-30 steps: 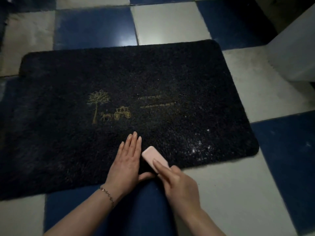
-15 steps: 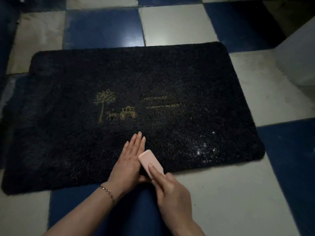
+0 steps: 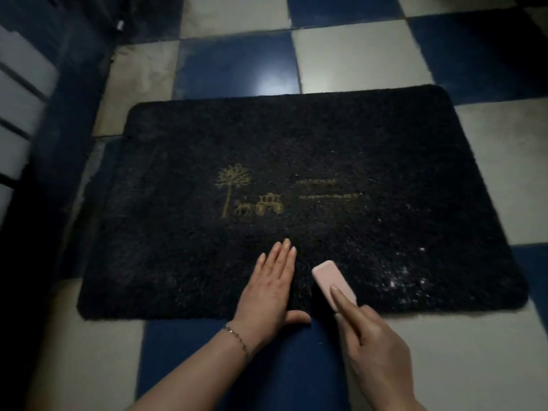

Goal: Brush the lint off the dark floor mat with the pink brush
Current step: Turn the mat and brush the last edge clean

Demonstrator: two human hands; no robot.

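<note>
The dark floor mat [image 3: 296, 149] lies flat on the checkered floor, with a gold tree and carriage print at its centre. White lint specks [image 3: 397, 277] cluster near its front right corner. My left hand [image 3: 269, 292] presses flat on the mat's front edge, fingers straight, a bracelet on the wrist. My right hand [image 3: 373, 348] grips the pink brush [image 3: 333, 281], index finger laid along its top. The brush rests on the mat just right of my left hand, left of the lint patch.
Blue and white floor tiles [image 3: 350, 60] surround the mat. A dark wall or door frame [image 3: 26, 143] runs along the left side. A bright reflection [image 3: 269, 81] sits on the blue tile behind the mat.
The view has swung so the mat sits further right and a left-side wall shows. The brush has moved away from my left hand, leaving a gap between them.
</note>
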